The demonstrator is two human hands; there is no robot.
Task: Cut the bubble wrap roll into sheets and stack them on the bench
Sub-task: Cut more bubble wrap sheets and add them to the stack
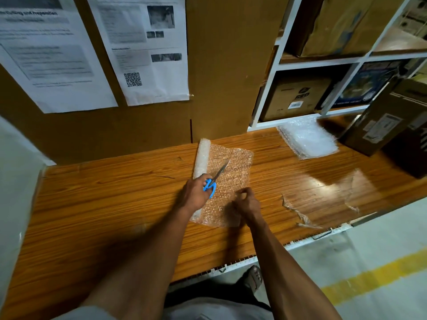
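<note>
Wooden counter (115, 192) at frame centre carries the bubble wrap roll (203, 155), one sheet unrolled rightward. Left hand (196, 192) fingers grip blue scissors (213, 180); right hand (246, 202) fingers pinch the sheet. Cut sheets (308, 138) stack upper right, beside shelves (323, 63) holding cardboard boxes (298, 98).

We stand in a packing or storage room of a warehouse. Printed instruction sheets (57, 54), one with a QR code (132, 79), are taped to a cardboard wall above a wooden desk (104, 192). Beside it we see white shelving (321, 63) filled with cardboard boxes (298, 98), and a yellow line (374, 276) painted on the grey floor.
</note>
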